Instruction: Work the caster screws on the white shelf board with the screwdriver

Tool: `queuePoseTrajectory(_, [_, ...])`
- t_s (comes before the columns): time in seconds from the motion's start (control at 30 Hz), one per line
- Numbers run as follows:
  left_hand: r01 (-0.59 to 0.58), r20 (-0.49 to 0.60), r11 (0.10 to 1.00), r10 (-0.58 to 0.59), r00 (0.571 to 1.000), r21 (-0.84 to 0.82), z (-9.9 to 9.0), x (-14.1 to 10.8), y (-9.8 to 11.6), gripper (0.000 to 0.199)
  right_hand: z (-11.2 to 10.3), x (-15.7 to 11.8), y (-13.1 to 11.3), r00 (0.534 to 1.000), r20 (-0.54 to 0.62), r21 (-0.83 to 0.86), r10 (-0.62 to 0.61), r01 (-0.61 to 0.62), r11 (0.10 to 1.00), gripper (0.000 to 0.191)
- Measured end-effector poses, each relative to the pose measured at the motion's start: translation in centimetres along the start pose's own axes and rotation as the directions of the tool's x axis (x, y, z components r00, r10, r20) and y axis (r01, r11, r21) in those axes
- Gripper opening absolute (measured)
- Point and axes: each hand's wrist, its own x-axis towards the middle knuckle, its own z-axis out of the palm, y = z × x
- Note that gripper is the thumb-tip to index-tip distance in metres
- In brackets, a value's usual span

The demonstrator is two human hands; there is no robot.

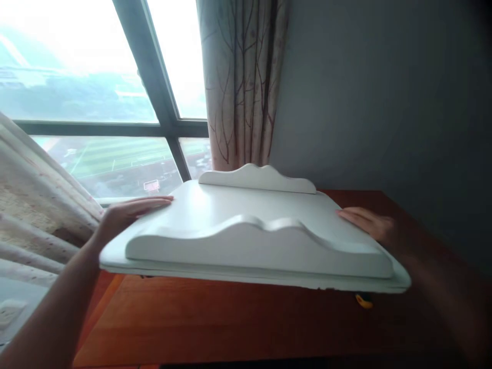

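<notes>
So you've got the white board between your left hand and right hand, each gripping a side edge, over the reddish-brown table. A small yellow item pokes out below its near edge, curtains beyond.

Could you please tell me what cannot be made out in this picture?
All in the head view:
- Underside of the white board: hidden by its top.
- Left hand and right hand: thumbs hidden by the board.
- Yellow object: too small to identify.
- Window: outside detail lost in glare.
</notes>
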Motion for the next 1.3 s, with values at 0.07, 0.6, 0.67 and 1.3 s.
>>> queuePoseTrajectory(0.07, [-0.030, 0.040, 0.999, 0.031, 0.999, -0.044, 0.9, -0.8, 0.2, 0.042, 0.9, -0.1, -0.1, 1.000, 0.003, -0.016, -0.012, 0.012, 1.000, 0.045])
queuePoseTrajectory(0.6, [0.048, 0.015, 0.994, -0.050, 0.999, 0.101, 5.8, -3.5, -1.7, 0.041, 8.0, -0.7, 2.5, 0.992, 0.017, 0.078, 0.123, -0.124, 0.989, 0.045])
queuePoseTrajectory(0.67, [0.055, 0.017, 0.994, -0.057, 0.998, 0.095, 6.0, -3.7, -1.9, 0.040, 8.4, -0.8, 2.7, 0.992, -0.008, 0.089, 0.129, -0.128, 0.988, 0.046])
queuePoseTrajectory(1.3, [0.063, 0.159, 0.916, -0.136, 0.978, 0.396, 4.8, -3.0, -2.6, 0.042, 9.0, -2.4, 3.3, 0.929, -0.038, 0.054, 0.368, -0.366, 0.929, 0.060])
